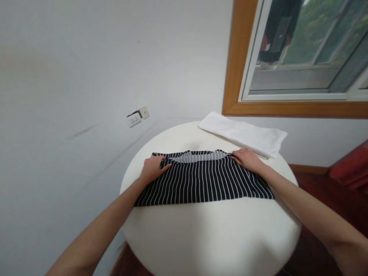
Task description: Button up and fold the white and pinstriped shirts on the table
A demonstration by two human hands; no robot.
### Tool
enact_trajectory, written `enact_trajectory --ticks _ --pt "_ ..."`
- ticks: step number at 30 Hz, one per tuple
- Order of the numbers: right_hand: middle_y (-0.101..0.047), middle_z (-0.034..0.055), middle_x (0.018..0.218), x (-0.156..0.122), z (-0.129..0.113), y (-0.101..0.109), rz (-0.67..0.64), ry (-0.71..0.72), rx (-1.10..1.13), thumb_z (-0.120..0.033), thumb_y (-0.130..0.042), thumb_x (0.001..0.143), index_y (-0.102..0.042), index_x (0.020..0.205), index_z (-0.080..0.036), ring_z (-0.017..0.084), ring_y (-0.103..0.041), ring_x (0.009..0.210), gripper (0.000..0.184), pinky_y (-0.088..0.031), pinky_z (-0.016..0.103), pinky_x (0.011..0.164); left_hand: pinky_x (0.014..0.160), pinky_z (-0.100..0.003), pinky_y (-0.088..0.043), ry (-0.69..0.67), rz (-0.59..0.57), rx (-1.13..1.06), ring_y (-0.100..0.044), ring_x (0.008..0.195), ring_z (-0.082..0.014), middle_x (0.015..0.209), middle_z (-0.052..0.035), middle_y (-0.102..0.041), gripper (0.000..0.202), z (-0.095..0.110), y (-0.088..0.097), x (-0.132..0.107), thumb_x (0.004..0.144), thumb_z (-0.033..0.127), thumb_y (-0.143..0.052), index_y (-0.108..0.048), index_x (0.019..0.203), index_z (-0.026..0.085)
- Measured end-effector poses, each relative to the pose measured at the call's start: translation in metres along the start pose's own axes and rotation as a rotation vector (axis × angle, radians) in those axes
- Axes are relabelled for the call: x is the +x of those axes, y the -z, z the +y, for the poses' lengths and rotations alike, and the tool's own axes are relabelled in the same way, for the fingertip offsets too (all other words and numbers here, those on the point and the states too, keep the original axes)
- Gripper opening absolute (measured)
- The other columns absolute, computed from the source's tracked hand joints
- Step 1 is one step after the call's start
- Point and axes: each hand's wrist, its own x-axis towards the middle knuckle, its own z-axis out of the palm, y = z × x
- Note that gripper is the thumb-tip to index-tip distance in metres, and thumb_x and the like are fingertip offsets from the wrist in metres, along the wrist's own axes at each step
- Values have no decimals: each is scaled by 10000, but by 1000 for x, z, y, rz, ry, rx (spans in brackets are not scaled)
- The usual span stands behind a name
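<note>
A black garment point(201, 180) with thin white stripes lies spread across the table, wider at its near edge than at its far edge. I cannot tell whether it is a skirt or a folded top. Its far edge gapes, showing the paler inside of the cloth. My left hand point(153, 168) grips the far left corner, thumb lying along the opening. At the far right corner, my right hand point(247, 159) pinches the edge between closed fingers. The fingertips of both hands are partly hidden in the cloth.
The round white table point(184, 237) stands against a wall. A folded white cloth point(244, 132) lies at its back right, just beyond my right hand. A wall socket point(133, 119) is at the left, a wood-framed window point(238, 109) at upper right, and red fabric point(350, 166) at far right.
</note>
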Motion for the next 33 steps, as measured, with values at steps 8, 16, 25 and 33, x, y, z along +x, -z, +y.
enact_trajectory --ticks 8,16,25,33 --pt "-620 100 1150 12 -49 32 58 -106 80 -238 -517 846 -565 1232 -220 278 -504 1090 390 -320 380 889 1075 -433 -261 -328 126 -27 -430 1233 -307 1320 -154 -510 749 78 22 21 815 662 -492 -418 1370 165" --pt "-618 118 1081 22 -71 28 110 -219 131 -365 -535 885 -629 1161 -233 288 -508 1061 320 -355 373 854 906 -403 -408 -273 55 -51 -534 1030 -291 1032 -116 -623 357 105 21 35 808 466 -589 -633 1021 183" --pt "-633 112 1059 50 -66 25 153 -306 179 -366 -405 954 -668 1026 -204 264 -535 1036 318 -375 364 853 938 -399 -388 -227 205 -163 -553 1066 -257 1152 -126 -613 385 129 22 60 956 258 -334 -459 1305 158" --pt "-613 134 1156 6 -56 37 226 -246 43 -231 -413 932 -617 1162 -193 270 -513 1077 310 -352 373 912 1005 -430 -325 -92 250 -39 -478 1156 -290 1249 -127 -555 384 89 18 38 923 293 -415 -526 1278 198"
